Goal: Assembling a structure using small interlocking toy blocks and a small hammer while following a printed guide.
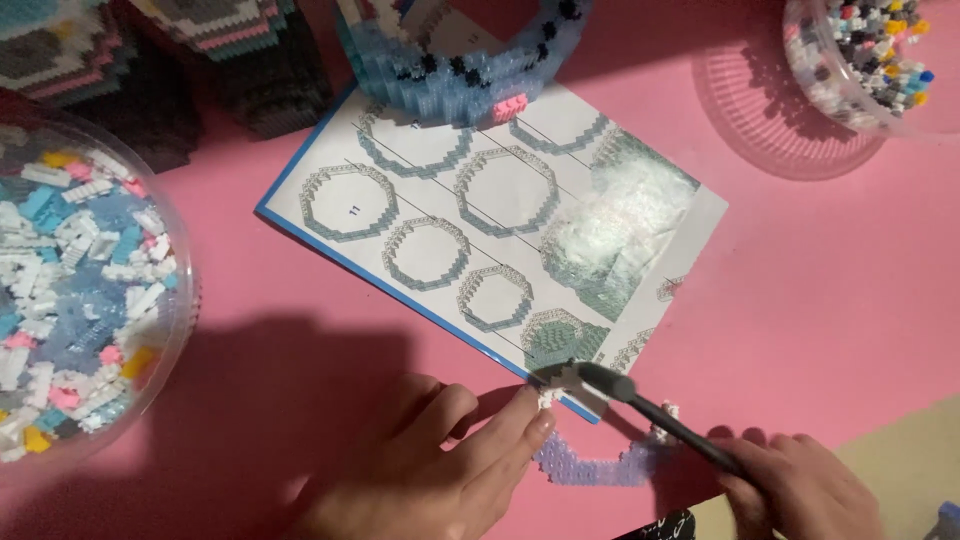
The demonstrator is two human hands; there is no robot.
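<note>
A curved strip of pale lilac bricks [592,464] lies on the pink surface [820,300] at the near edge, between the two hands, its arc sagging toward the person and its ends turned up and away. Its long axis runs left to right. The left hand [430,470] is closer, fingertips pinched on the strip's left end beside a small white piece. The right hand [805,490] has its grip closed round a dark-handled tool [650,410] whose shaft slants up and left across the strip, its grey head resting just above the left end. Behind lies an instruction sheet [480,210] of ring diagrams, a tub of mixed bricks [80,280] far left, another bowl [870,60] top right.
</note>
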